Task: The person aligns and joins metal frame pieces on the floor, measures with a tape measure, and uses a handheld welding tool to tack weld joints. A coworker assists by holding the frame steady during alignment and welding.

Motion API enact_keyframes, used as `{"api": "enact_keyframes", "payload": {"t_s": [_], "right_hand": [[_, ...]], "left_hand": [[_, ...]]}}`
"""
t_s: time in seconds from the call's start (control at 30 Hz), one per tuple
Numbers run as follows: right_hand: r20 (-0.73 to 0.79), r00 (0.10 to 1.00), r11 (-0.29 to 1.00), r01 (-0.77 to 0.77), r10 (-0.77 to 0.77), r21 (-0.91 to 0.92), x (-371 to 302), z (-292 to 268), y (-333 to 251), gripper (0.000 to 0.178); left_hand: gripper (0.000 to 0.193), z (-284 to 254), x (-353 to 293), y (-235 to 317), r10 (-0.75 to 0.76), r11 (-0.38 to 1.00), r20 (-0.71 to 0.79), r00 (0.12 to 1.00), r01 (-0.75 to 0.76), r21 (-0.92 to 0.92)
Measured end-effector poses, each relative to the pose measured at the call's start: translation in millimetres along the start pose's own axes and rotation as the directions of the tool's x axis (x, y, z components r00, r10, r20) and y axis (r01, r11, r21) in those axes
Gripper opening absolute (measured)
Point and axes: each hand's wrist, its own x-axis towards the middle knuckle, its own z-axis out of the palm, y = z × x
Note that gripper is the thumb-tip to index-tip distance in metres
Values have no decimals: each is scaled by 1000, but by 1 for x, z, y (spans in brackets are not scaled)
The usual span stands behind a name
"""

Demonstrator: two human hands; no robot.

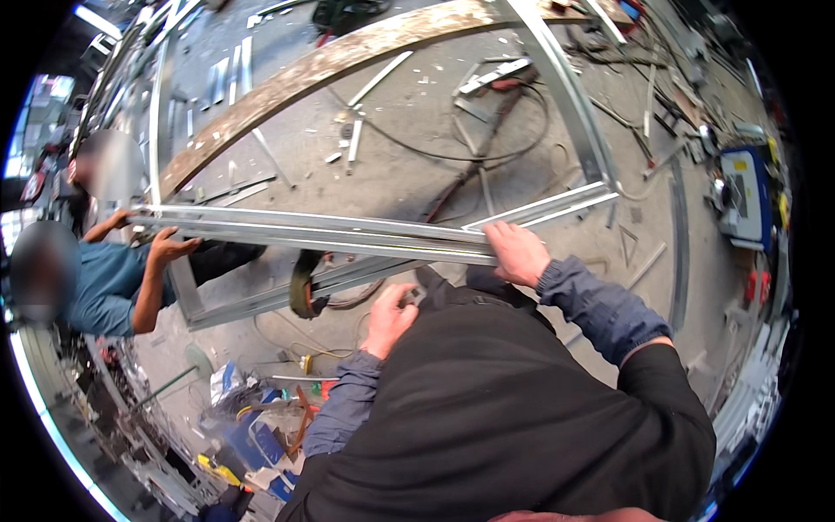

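Observation:
My right hand (517, 253) is wrapped over the near end of a long silvery metal profile (348, 233), its thumb and fingers on the edges. The profile runs left to a co-worker in a blue shirt (109, 283), whose two hands support its far end. Below it lies a rectangular metal frame (252, 306), partly covered by the profile. My left hand (391, 317) is closed in front of my body, apart from the profile, with fingers curled. Whatever it may hold is too small to make out.
A worn wooden plank (348, 65) crosses behind the frame. Metal offcuts (380, 80) and a dark cable (409, 150) lie on the concrete floor. A blue and white machine (745, 198) stands at right. Tools and a blue box (254, 442) crowd the lower left.

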Motion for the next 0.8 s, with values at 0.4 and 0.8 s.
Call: {"api": "enact_keyframes", "payload": {"t_s": [0.4,0.8], "right_hand": [[-77,997,1000,12,-13,-15,4,10,-9,64],[-90,996,1000,10,-12,-27,3,9,-9,65]], "left_hand": [[37,-9,-7,-2,20,997,-107,994,-11,79],[39,-12,-10,-19,10,997,-108,994,-3,72]]}}
